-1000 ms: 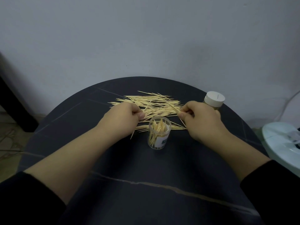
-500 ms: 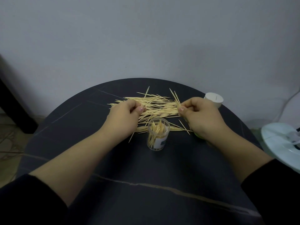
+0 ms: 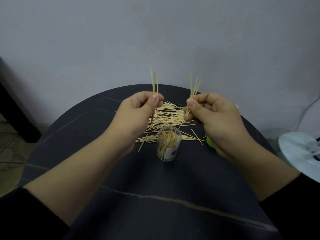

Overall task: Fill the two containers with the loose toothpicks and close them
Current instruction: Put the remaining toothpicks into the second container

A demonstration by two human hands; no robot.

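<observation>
Toothpicks [image 3: 170,116] mostly lie in a loose heap mid-table [image 3: 155,196], right behind the open jar [image 3: 168,144], which stands upright, partly full. Left hand [image 3: 136,115] pinches a few upright above the heap, and right hand [image 3: 216,116] pinches a few too. Green thing [image 3: 210,142] peeks out under the right hand.

The open clear container [image 3: 168,144] stands on the dark desk [image 3: 155,196], partly filled with toothpicks. Behind it lies the loose pile [image 3: 169,115]. Above-left of it the left hand [image 3: 136,115] pinches a few upright toothpicks [image 3: 154,82]; above-right the right hand [image 3: 213,116] pinches another small bunch [image 3: 194,85]. Just right of it a green thing [image 3: 209,141], perhaps a lid, shows under that hand.
</observation>
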